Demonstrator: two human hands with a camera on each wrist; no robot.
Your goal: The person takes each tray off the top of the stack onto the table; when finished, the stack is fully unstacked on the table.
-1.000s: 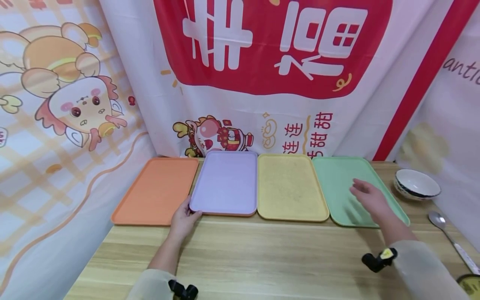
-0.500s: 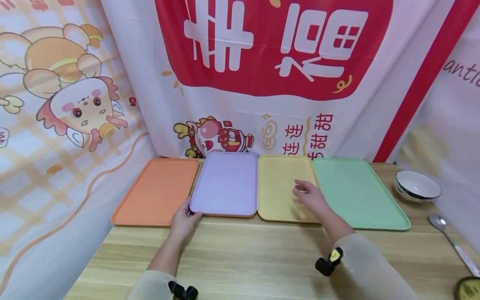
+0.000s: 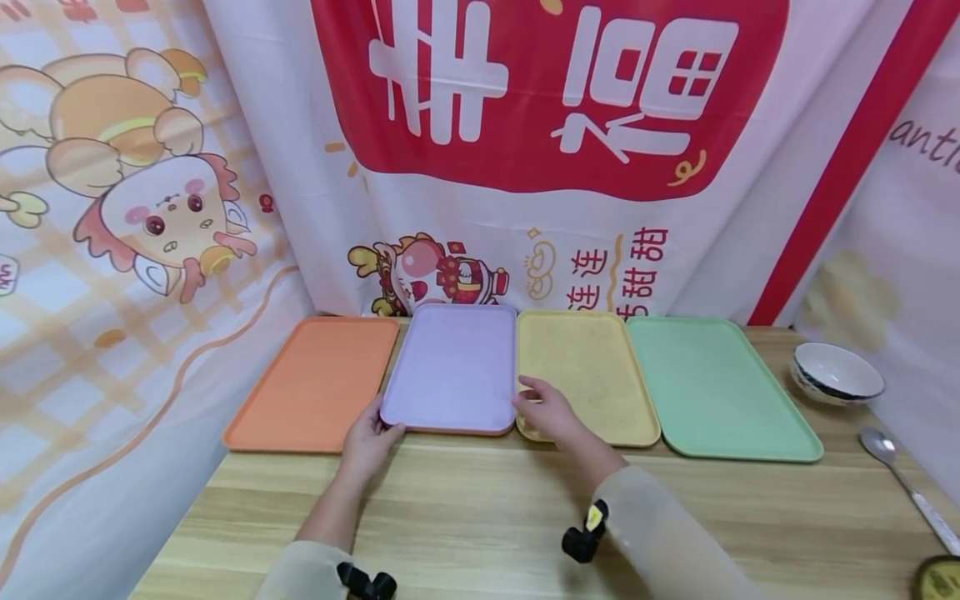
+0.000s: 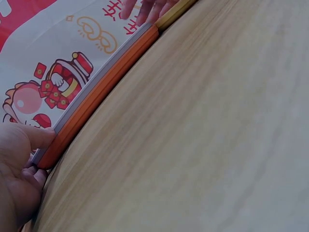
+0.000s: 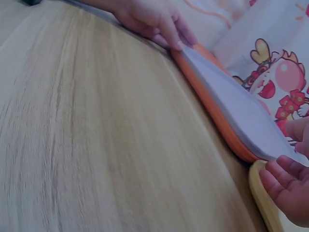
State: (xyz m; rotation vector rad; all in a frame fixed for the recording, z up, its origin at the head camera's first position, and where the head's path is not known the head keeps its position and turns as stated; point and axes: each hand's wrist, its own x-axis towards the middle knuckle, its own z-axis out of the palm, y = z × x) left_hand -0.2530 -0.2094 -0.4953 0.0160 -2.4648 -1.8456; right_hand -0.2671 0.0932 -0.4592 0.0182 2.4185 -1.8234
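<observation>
The lavender tray [image 3: 453, 371] lies by the back wall, with an orange tray edge [image 4: 99, 104] showing directly beneath it. My left hand [image 3: 367, 440] pinches its front left corner, thumb at the lavender rim and fingers lower down, as the left wrist view shows. Over the left part of the yellow tray [image 3: 588, 379] is my right hand [image 3: 549, 410], fingers loosely bent and holding nothing. Its fingertips are right at the lavender tray's right edge. In the right wrist view the right hand [image 5: 289, 188] overlaps the corner where the lavender and yellow trays meet.
An orange tray [image 3: 318, 383] lies at the left and a green tray [image 3: 723, 387] at the right, in one row. A bowl [image 3: 836, 372], a spoon [image 3: 903, 479] and a partly cut-off round yellow-green item [image 3: 937, 579] stand along the right side. Printed cloth hangs behind.
My right hand has moved left, from over the green tray across the yellow one to the lavender tray's right edge. My left hand stays at the lavender corner; the trays keep their places.
</observation>
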